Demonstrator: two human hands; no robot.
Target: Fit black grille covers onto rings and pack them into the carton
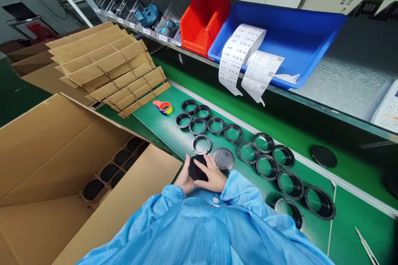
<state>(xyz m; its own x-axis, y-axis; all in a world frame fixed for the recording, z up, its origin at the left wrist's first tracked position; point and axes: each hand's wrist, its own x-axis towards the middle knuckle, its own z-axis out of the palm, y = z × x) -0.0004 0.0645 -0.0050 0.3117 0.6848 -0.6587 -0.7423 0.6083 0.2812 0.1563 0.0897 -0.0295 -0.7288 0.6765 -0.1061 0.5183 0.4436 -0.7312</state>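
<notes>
**Holding a black part close to the body**

It is cupped by the left hand and covered by the right hand, fingers spread on top; how firmly it is gripped cannot be told. A pale-rimmed ring is set just beyond, and a grey disc to the right. Should the part slip, either could be struck. Farther right, the nearest ring could be nudged by the right sleeve if the elbow were swung out. On the left, an open carton is placed.
</notes>
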